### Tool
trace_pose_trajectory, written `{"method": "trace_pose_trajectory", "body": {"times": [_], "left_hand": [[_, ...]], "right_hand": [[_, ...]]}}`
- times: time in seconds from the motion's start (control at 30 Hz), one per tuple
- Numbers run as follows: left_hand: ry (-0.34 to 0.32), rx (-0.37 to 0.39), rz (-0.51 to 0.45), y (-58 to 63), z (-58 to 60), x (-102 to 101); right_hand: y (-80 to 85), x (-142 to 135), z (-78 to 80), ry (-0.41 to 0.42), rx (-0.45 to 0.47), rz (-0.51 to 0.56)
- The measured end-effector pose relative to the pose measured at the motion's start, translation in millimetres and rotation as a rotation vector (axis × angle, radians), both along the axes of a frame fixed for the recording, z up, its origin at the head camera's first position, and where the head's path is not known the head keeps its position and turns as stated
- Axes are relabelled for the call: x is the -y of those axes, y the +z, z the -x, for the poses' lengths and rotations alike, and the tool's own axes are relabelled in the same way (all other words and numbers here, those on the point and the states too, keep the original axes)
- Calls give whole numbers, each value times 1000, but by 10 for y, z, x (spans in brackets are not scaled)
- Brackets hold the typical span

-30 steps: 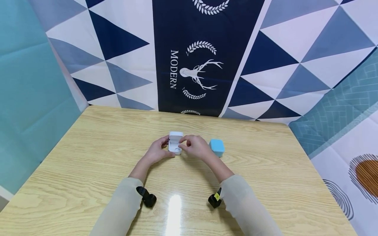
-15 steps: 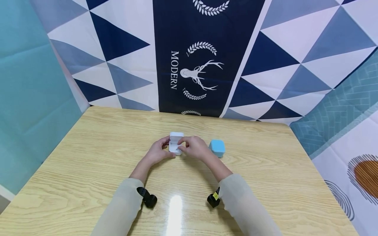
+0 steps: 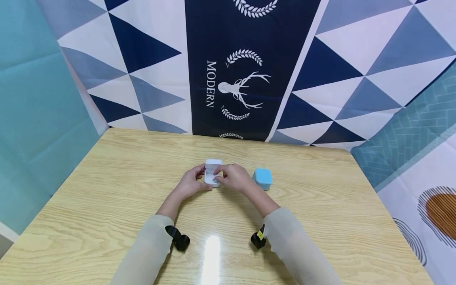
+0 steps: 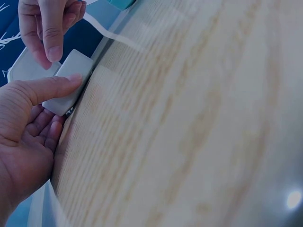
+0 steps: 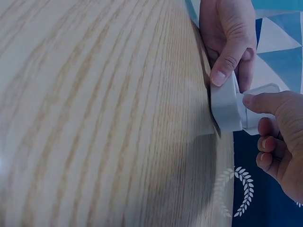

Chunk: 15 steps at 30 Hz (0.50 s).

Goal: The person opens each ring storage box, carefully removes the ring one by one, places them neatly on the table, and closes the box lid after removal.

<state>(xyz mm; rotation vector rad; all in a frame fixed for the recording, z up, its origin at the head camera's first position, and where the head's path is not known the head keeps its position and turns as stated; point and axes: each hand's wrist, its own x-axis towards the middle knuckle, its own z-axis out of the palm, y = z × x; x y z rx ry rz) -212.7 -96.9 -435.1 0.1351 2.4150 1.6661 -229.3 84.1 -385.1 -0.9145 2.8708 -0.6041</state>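
Note:
A small white hinged box (image 3: pixel 212 183), like a ring box, stands on the table with its lid (image 3: pixel 213 161) raised. My left hand (image 3: pixel 189 183) grips it from the left, thumb (image 4: pixel 61 87) along the front and fingers behind. My right hand (image 3: pixel 235 177) reaches in from the right, thumb (image 5: pixel 260 101) and index finger at the opening. Beside the thumb tip, a tiny dark glint shows inside the box in the head view. I cannot tell whether the right fingertips pinch it. In the left wrist view, the right hand's fingers (image 4: pixel 53 40) come down into the opening.
A light-blue rounded cube (image 3: pixel 262 179) sits on the wooden table (image 3: pixel 306 221), just right of the right hand. Behind the table hangs a patterned cloth (image 3: pixel 246 71) with a deer print. Black wrist cameras (image 3: pixel 181 242) project inward from both sleeves.
The right fingertips have shifted slightly left and deeper over the box opening, covering more of the small glint inside. The left hand and box stay in place.

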Motion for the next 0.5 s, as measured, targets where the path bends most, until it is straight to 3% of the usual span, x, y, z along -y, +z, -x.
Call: {"method": "trace_pose_trajectory", "body": {"times": [0.5], "left_hand": [[-5, 9, -14, 34, -14, 2]], "right_hand": [[-4, 76, 30, 63, 41, -103]]}}
